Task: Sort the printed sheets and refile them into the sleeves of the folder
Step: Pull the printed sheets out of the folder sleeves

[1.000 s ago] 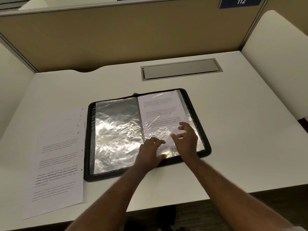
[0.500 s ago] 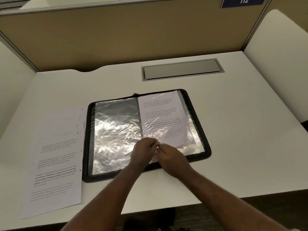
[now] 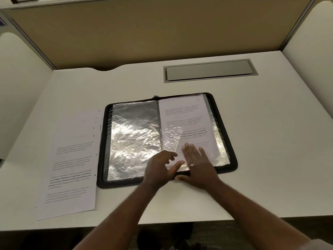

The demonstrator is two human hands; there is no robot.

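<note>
A black folder (image 3: 225, 127) lies open on the desk (image 3: 270, 141), spine running away from the person. The right hand (image 3: 198, 163) presses flat, fingers straight, on a sheet (image 3: 187, 116) in the right-hand sleeve; the left hand (image 3: 160, 166) rests beside it, fingers loose, gripping nothing. More sheets (image 3: 72, 159) lie left.

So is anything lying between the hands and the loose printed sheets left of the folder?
Nothing visible lies on the bare desk between them. The left hand and right hand are over the folder; the stack of printed sheets lies uncovered beside it.
</note>
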